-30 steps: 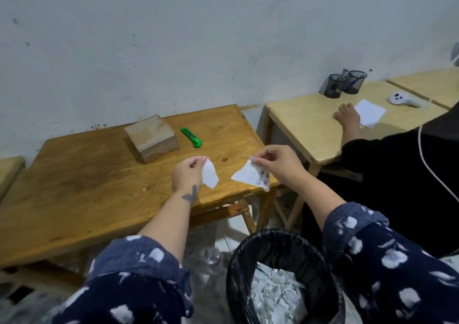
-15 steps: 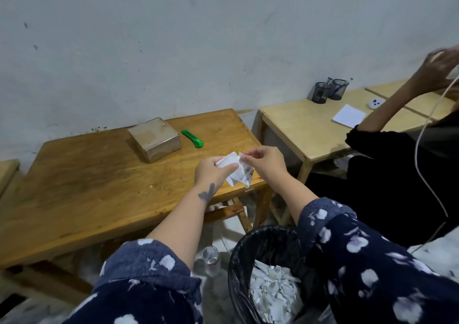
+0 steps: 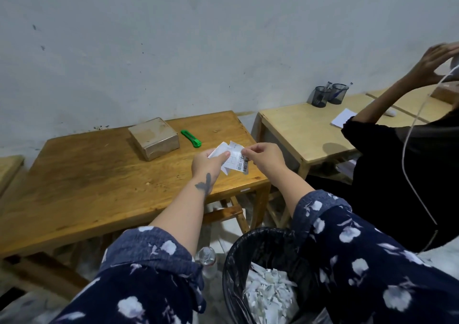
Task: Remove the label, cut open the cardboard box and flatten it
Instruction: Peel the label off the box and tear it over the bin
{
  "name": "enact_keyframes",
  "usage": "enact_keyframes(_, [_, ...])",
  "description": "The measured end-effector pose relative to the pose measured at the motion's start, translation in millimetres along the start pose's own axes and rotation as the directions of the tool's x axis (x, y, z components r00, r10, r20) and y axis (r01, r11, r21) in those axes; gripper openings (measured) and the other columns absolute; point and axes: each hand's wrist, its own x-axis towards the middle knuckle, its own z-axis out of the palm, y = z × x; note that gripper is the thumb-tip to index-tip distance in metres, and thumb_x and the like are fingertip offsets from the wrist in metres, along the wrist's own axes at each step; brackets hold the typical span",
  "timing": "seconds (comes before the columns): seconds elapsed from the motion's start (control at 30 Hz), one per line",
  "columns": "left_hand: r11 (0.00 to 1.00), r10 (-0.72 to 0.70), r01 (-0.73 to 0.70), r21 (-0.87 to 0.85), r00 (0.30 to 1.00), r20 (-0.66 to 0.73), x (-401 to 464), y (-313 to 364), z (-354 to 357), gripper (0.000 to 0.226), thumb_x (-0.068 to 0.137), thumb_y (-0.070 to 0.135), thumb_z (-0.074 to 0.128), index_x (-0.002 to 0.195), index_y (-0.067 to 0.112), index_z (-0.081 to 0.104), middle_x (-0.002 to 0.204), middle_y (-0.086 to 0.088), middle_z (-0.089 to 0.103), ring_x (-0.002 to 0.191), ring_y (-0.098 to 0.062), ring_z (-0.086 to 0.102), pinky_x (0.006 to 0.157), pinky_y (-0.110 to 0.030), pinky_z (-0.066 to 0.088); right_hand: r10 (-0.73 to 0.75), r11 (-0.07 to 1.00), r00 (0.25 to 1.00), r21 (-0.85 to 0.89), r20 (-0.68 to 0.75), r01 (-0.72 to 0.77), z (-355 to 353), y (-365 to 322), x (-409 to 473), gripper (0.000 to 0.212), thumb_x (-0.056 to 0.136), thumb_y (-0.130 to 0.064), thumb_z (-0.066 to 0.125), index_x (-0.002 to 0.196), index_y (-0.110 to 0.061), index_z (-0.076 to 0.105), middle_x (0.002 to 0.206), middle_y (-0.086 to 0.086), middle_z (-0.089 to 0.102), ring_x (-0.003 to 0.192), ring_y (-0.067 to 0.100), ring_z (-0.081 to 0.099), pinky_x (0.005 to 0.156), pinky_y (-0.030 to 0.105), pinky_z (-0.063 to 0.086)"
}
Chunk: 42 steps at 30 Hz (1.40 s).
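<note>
A small closed cardboard box [image 3: 154, 137] wrapped in shiny tape sits at the back of the wooden table [image 3: 87, 187]. Just right of it lies a green utility knife [image 3: 190, 138]. Above the table's right front corner I hold torn pieces of the white barcode label [image 3: 234, 158] between both hands. My left hand [image 3: 207, 165] pinches the left pieces and my right hand [image 3: 264, 158] pinches the upper right edge. Both hands are well apart from the box.
A black-lined bin [image 3: 263, 274] holding paper scraps stands on the floor below my hands, with a clear bottle [image 3: 206, 259] beside it. Another person [image 3: 397, 162] in black sits at the right by a lighter table [image 3: 303, 129] with pen cups [image 3: 327, 95].
The two label pieces were held apart a second ago; my hands have since come together and now hold them stacked. The person at the right raised an arm to the head.
</note>
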Motion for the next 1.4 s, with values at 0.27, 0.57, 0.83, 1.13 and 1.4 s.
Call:
enact_keyframes(0.27, [0.995,-0.017,0.025,0.100,0.997,-0.077,-8.7,-6.4,67.2,0.027,0.081,0.031,0.073,0.107,0.024,0.068,0.110,0.000,0.065,0.100,-0.018,0.059,0.081,-0.031,0.052,-0.011,1.000,0.988,0.004,0.152,0.010,-55.7,26.1,27.5,0.014,0.085,-0.017,0.067,0.099,-0.015,0.071,0.098,0.000,0.068,0.095,0.014,0.060,0.062,0.018,0.041])
enact_keyframes(0.57, [0.820,0.107,-0.010,0.573,0.985,-0.135,-29.5,-12.5,147.5,0.018,0.083,0.052,0.063,0.098,0.043,0.061,0.128,0.008,0.049,0.127,-0.023,0.032,0.096,-0.041,0.024,-0.045,0.981,0.945,-0.163,0.323,0.102,-112.4,74.1,45.2,0.014,0.081,-0.021,0.073,0.091,-0.012,0.074,0.084,0.002,0.071,0.073,0.008,0.062,0.064,0.021,0.048])
enact_keyframes(0.83, [0.594,0.228,-0.105,0.798,0.973,-0.041,-30.3,-36.6,162.2,0.009,0.087,0.050,0.059,0.085,0.043,0.064,0.106,0.017,0.059,0.116,-0.019,0.042,0.089,-0.040,0.026,-0.099,0.934,0.911,-0.278,0.400,0.224,-126.2,93.9,42.9,0.015,0.075,-0.024,0.078,0.071,-0.012,0.070,0.075,0.002,0.070,0.074,0.017,0.065,0.077,0.035,0.055])
enact_keyframes(1.13, [0.784,0.023,0.121,0.609,0.974,-0.224,-31.6,-47.6,163.2,0.023,0.092,0.046,0.053,0.080,0.029,0.063,0.085,0.012,0.062,0.105,-0.018,0.050,0.085,-0.037,0.026,-0.328,0.817,0.883,-0.369,0.336,0.444,-107.0,105.8,33.8,0.009,0.077,-0.020,0.071,0.070,-0.017,0.066,0.074,0.002,0.069,0.075,0.020,0.062,0.069,0.031,0.048])
enact_keyframes(1.4, [0.736,-0.429,0.551,0.394,0.829,-0.359,-26.2,-102.2,123.6,0.036,0.096,0.039,0.047,0.103,0.007,0.064,0.117,-0.010,0.063,0.105,-0.031,0.057,0.095,-0.038,0.044,-0.331,0.828,0.902,-0.373,0.278,0.419,-104.6,129.1,15.0,0.010,0.081,-0.013,0.064,0.072,-0.016,0.069,0.072,-0.004,0.065,0.077,0.010,0.056,0.069,0.025,0.043])
